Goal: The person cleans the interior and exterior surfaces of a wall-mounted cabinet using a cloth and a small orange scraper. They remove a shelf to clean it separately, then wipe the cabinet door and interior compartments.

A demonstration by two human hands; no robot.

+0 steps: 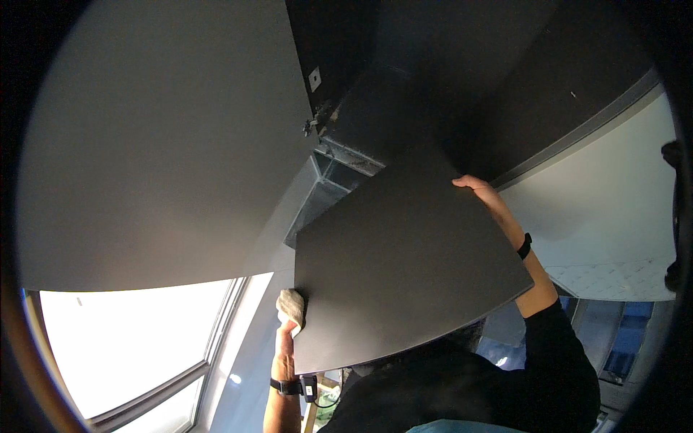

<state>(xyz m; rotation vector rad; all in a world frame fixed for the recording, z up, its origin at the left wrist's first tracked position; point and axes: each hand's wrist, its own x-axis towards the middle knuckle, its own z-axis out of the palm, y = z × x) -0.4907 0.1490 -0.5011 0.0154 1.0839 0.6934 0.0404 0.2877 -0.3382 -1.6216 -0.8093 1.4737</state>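
Observation:
A flat dark grey panel (pixel 400 260), like a cabinet board, is held in front of my chest. Its far end reaches into the dark interior of a cabinet (pixel 433 59). My left hand (pixel 291 311), covered by a pale cloth or glove, grips the panel's left edge near its lower corner. Over on the far right edge, my right hand (pixel 472 183) is bare, with its thumb lying along the board; the other fingers are mostly hidden. Just beyond the panel's left edge is a gap showing a glassy or metallic ledge (pixel 338 173).
A large grey cabinet door (pixel 162 146) fills the left side, with a metal hinge (pixel 309 128) at its edge. Below it is a bright window (pixel 141 335). A pale surface (pixel 601 200) lies to the right. A small mounting plate (pixel 314 79) sits on the cabinet's inner wall.

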